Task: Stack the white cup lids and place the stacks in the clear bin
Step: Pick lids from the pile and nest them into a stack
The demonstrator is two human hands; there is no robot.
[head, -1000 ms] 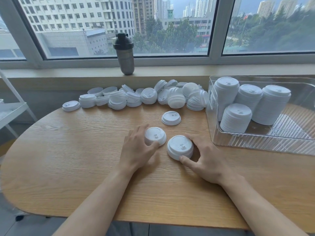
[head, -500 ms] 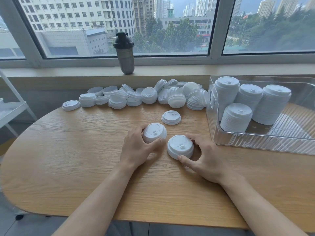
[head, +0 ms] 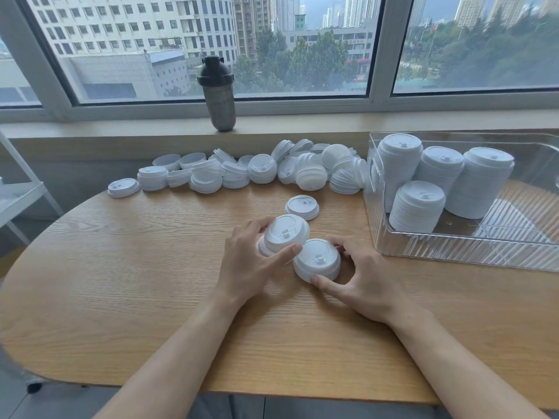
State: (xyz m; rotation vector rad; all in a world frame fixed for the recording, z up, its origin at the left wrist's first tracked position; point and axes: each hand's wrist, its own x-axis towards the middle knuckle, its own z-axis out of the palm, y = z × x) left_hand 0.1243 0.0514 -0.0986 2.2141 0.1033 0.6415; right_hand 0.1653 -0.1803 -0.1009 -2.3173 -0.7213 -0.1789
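Note:
My left hand grips a short stack of white lids, tilted and lifted off the wooden table. Just to its right, my right hand holds a second short lid stack that rests on the table, fingers curled round its sides. The two stacks nearly touch. A single lid lies flat just behind them. A long pile of loose lids runs along the table's far edge. The clear bin stands at the right with several tall lid stacks inside.
A dark shaker bottle stands on the windowsill behind the pile. A white shelf sits off the table's left end. Bare tabletop stretches to the left and in front of my hands.
My left hand has lifted its lid stack off the table and tilted it toward the right-hand stack. My right hand has stayed on its stack.

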